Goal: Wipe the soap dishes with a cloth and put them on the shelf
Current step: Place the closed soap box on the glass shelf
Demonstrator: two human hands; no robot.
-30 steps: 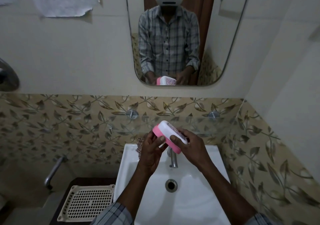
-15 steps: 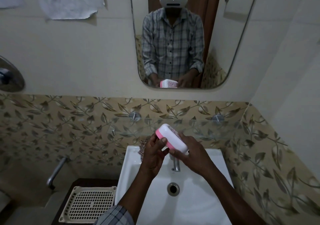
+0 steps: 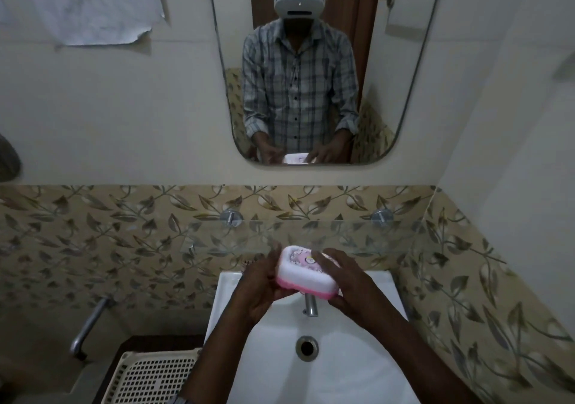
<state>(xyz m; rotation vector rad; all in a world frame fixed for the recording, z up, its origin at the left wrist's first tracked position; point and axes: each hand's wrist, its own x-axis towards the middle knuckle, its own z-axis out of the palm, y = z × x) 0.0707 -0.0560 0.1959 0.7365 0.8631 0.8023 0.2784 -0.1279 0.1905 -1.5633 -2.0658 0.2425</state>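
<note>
A closed soap dish [image 3: 303, 273] with a white lid, a pink printed top and a pink base is held level over the white sink [image 3: 367, 372], just in front of the glass shelf [image 3: 357, 235]. My left hand [image 3: 261, 291] grips its left end from below. My right hand [image 3: 345, 282] holds its right side with fingers over the lid. A bit of checked cloth [image 3: 249, 263] peeks out behind my left hand on the sink's back rim. The shelf holds nothing that I can see.
The tap [image 3: 310, 305] stands under the dish, with the drain [image 3: 307, 347] below. A cream perforated tray [image 3: 149, 375] lies left of the sink, beside a metal pipe [image 3: 88, 326]. A mirror [image 3: 311, 71] hangs above the shelf; a wall closes the right side.
The dish has turned from a tilted pose to level, lid up, and sits slightly lower and nearer the shelf edge. My right fingers have come over the lid.
</note>
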